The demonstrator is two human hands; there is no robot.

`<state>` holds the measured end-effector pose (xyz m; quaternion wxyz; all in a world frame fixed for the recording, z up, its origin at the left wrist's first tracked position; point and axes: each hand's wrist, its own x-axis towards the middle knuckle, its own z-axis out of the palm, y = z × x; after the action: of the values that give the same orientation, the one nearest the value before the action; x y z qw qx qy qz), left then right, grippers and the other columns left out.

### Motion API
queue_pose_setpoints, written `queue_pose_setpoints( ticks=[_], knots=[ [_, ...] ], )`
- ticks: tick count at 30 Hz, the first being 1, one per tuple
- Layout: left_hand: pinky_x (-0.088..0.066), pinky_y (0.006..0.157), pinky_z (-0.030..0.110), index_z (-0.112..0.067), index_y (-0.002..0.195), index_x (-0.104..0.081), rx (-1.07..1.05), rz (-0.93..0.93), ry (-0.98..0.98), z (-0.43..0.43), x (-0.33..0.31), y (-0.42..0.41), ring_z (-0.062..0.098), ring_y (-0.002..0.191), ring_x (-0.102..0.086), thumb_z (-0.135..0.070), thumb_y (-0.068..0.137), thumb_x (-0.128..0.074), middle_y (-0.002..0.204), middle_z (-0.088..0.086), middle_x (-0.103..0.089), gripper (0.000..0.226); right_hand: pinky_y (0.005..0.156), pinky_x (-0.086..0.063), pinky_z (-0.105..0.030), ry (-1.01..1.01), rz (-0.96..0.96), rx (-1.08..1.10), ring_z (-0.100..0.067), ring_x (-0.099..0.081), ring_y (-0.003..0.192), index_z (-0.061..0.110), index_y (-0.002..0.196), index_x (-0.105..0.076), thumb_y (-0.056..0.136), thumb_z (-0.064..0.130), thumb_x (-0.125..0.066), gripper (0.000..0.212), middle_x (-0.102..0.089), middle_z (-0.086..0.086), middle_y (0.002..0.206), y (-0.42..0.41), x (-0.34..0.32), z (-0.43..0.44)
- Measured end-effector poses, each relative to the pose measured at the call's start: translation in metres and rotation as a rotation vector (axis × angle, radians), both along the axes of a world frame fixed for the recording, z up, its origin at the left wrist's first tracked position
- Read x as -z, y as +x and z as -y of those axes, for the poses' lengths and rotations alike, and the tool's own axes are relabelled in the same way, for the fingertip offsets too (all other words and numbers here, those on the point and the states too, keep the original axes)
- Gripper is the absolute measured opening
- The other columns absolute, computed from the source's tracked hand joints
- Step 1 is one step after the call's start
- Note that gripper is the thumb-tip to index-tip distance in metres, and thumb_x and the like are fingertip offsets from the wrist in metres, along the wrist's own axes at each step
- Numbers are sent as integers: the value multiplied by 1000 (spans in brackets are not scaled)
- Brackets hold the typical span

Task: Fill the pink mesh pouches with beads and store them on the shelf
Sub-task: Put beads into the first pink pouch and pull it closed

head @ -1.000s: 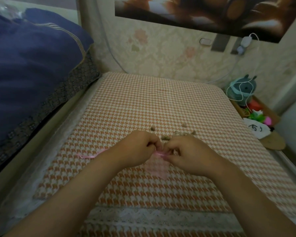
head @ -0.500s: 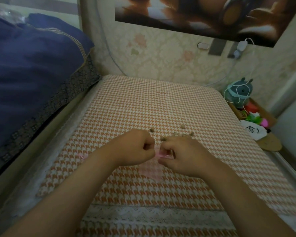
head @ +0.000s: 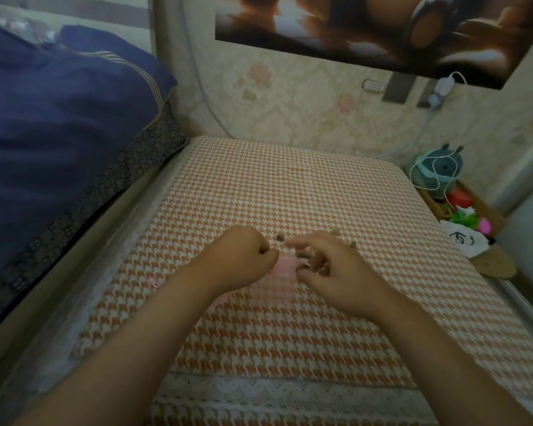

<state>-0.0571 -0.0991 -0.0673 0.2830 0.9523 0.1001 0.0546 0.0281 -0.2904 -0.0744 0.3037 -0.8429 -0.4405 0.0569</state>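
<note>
A pink mesh pouch (head: 277,279) lies flat on the orange houndstooth cloth (head: 290,186), its mouth toward the far side. My left hand (head: 243,259) is closed on the left side of the pouch mouth. My right hand (head: 330,269) sits at the right side of the mouth with fingers spread, the thumb and a finger on the pouch edge. Several small brown beads (head: 280,237) lie on the cloth just beyond my hands; some are hidden by my right fingers. A pink drawstring end (head: 153,282) shows left of my left forearm.
A blue quilt (head: 53,133) is piled on the bed at left. At right, a low shelf (head: 486,210) holds a teal round toy (head: 437,169) with a white cable, colourful small items and a white bag (head: 462,241). Wallpapered wall and a picture stand behind.
My right hand has uncurled from a fist and its fingers now reach out over the beads. The pouch mouth between my hands shows wider. My left hand has kept its grip.
</note>
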Motion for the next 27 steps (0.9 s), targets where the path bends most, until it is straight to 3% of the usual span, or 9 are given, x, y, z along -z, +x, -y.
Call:
queue_pose_setpoints(
  ticks=[3,5,8,13,15,18,21,25,27],
  knots=[
    [-47,53,33,-8,61,-61,-26,21,-14,-2,0,1,17,49,-49,-28,91,-57,55,6,-56,36,68,-47,-13,159,-14,165,2,-59,73,38,111,-65,94,17,-67,27,-60,19,110,17,1,5],
    [-56,61,31,-17,75,-71,-25,25,-11,-2,-1,0,11,61,-61,-28,91,-57,70,-4,-68,24,75,-48,-20,57,64,217,2,-57,78,37,100,-67,93,19,-67,19,-63,20,102,32,10,9],
    [-57,71,31,-22,88,-73,-29,55,-29,2,0,0,7,74,-63,-27,91,-58,83,-8,-70,17,82,-53,-28,-179,68,192,-1,-60,93,37,98,-71,91,26,-67,14,-63,20,98,44,24,10],
    [-55,65,26,-26,90,-69,11,-8,-34,9,8,-1,5,75,-61,-26,89,-59,89,-11,-66,11,66,-40,-22,-376,218,109,-8,-61,94,36,98,-74,88,36,-69,11,-60,17,97,45,29,0],
    [-48,60,19,-27,91,-69,2,1,-30,9,9,-1,2,74,-59,-25,87,-60,90,-13,-64,10,69,-36,-24,-417,278,96,-11,-60,96,34,102,-74,88,38,-68,16,-57,14,99,43,30,-3],
    [-38,59,12,-28,93,-68,-8,40,9,7,10,2,-2,76,-54,-25,86,-62,92,-17,-57,10,73,-41,-28,-394,282,106,-12,-59,97,33,107,-74,89,44,-68,21,-52,14,98,44,33,-5],
    [-37,61,11,-29,96,-68,-15,41,13,8,14,5,-2,81,-53,-25,85,-63,94,-18,-54,12,73,-43,-28,-373,255,116,-12,-59,96,33,105,-73,91,45,-67,19,-46,17,95,45,36,-5],
    [-48,68,17,-25,90,-72,-21,76,9,13,15,9,1,78,-59,-22,84,-64,87,-12,-64,10,70,-42,-21,-186,112,230,2,-58,83,36,99,-73,91,43,-68,12,-65,18,93,48,28,0],
    [-48,63,16,-26,83,-71,-28,90,15,13,12,9,0,71,-58,-23,84,-64,80,-11,-65,8,74,-48,-20,-37,32,276,7,-59,80,35,101,-74,91,39,-70,12,-69,19,93,47,19,2]
  ],
)
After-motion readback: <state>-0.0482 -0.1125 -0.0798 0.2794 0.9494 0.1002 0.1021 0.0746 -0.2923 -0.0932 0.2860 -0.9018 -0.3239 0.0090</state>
